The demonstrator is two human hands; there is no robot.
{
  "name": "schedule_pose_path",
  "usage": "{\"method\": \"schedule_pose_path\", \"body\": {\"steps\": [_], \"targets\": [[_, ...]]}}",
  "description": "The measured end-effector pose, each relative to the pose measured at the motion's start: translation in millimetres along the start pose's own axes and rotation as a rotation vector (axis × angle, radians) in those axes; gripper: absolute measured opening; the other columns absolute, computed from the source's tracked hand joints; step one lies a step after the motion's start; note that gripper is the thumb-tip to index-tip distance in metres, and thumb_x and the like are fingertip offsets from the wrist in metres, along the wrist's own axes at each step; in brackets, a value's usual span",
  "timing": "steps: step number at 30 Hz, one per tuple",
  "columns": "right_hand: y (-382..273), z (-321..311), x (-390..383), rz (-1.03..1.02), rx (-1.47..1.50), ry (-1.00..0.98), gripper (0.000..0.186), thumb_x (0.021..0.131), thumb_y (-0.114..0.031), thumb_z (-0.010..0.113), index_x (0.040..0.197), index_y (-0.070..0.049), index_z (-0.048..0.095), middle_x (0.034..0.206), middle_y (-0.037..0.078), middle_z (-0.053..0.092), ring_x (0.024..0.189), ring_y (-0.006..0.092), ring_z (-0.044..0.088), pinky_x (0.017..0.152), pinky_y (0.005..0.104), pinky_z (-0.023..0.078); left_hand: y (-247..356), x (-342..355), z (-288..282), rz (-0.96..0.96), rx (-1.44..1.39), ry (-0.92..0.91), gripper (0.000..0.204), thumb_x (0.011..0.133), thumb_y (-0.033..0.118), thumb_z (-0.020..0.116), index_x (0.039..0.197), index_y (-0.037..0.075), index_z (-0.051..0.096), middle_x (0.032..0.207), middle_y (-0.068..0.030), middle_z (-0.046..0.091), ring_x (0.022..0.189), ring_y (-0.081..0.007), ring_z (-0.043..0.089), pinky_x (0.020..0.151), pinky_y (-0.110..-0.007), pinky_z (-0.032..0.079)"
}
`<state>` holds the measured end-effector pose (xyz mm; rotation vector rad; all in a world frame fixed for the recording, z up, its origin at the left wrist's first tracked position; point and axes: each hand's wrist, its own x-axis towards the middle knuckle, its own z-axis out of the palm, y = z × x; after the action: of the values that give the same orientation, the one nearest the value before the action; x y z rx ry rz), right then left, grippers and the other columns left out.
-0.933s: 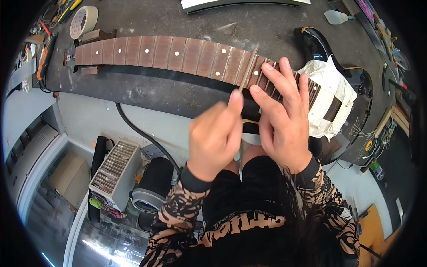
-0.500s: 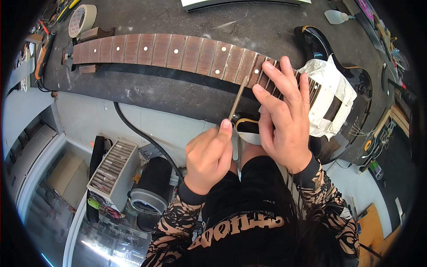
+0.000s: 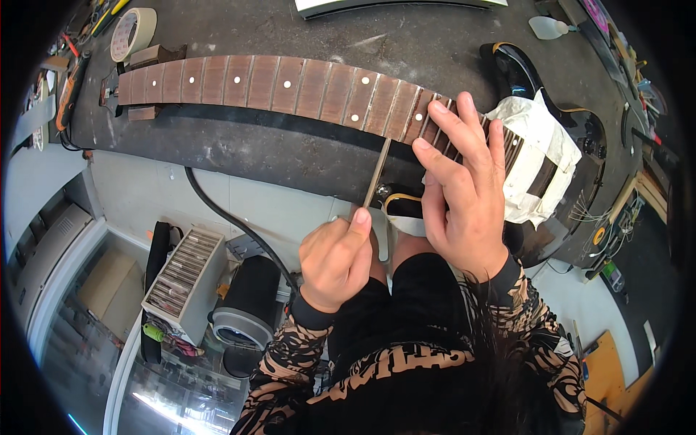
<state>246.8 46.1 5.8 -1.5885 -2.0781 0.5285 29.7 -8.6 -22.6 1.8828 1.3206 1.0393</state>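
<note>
A black electric guitar (image 3: 507, 69) lies face up on the bench, its brown fretboard (image 3: 264, 83) stretching left. White masking tape (image 3: 562, 145) covers part of the body beside the fretboard's end. My left hand (image 3: 332, 254) is closed around a slim, narrow file (image 3: 376, 174). The file's far tip meets the near edge of the fretboard, close to a fret. Fingers spread, my right hand (image 3: 467, 192) rests on the upper frets just right of the file, holding nothing.
Wooden blocks (image 3: 145, 112) sit by the neck's headstock end, near a roll of tape (image 3: 133, 34). A small squeeze bottle (image 3: 549, 27) lies at the back right. Below the bench edge, a black cable (image 3: 239, 221) hangs by a white box of stacked slats (image 3: 185, 275).
My left hand has drawn the file back toward me and slightly left, so its tip has come off the fretboard's top to its near edge. My right hand stays in place.
</note>
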Motion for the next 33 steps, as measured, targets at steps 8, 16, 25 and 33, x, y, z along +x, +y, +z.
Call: {"method": "schedule_pose_path", "body": {"steps": [8, 16, 25, 33], "targets": [[0.8, 1.7, -2.1, 0.004, 0.011, -0.007, 0.055, 0.085, 0.016, 0.063, 0.132, -0.013, 0.067, 0.161, 0.017, 0.056, 0.158, 0.0457, 0.045, 0.131, 0.0657, 0.021, -3.5, 5.6, 3.1, 0.003, 0.006, -0.044, 0.057, 0.079, -0.016, 0.074, 0.135, -0.002, 0.071, 0.073, -0.008, 0.053, 0.056, -0.0255, 0.053, 0.052, -0.038, 0.044], [1.5, -0.4, 0.4, 0.006, 0.008, 0.001, 0.055, 0.085, 0.016, 0.065, 0.132, -0.013, 0.067, 0.161, 0.017, 0.056, 0.158, 0.0458, 0.045, 0.13, 0.0657, 0.021, -7.6, 45.0, 21.2, 0.024, -0.048, -0.034, 0.057, 0.08, -0.015, 0.074, 0.136, -0.003, 0.072, 0.073, -0.0099, 0.055, 0.057, -0.0285, 0.056, 0.053, -0.041, 0.047], [1.3, -1.1, -0.3, 0.003, -0.013, -0.002, 0.057, 0.085, 0.016, 0.065, 0.134, -0.014, 0.066, 0.161, 0.016, 0.056, 0.158, 0.0455, 0.045, 0.13, 0.0667, 0.022, -3.2, 52.3, 21.5, -0.002, -0.039, -0.026, 0.054, 0.084, -0.017, 0.071, 0.136, -0.003, 0.071, 0.071, -0.0102, 0.055, 0.057, -0.0278, 0.054, 0.053, -0.039, 0.046], [1.0, 0.3, -0.2, -0.001, -0.003, -0.005, 0.056, 0.085, 0.016, 0.064, 0.133, -0.014, 0.067, 0.161, 0.016, 0.057, 0.158, 0.045, 0.046, 0.13, 0.0667, 0.022, 2.0, -1.0, -6.4, 0.014, 0.014, -0.06, 0.056, 0.084, -0.024, 0.069, 0.136, -0.003, 0.068, 0.068, -0.009, 0.054, 0.052, -0.0252, 0.049, 0.049, -0.034, 0.039]]}}
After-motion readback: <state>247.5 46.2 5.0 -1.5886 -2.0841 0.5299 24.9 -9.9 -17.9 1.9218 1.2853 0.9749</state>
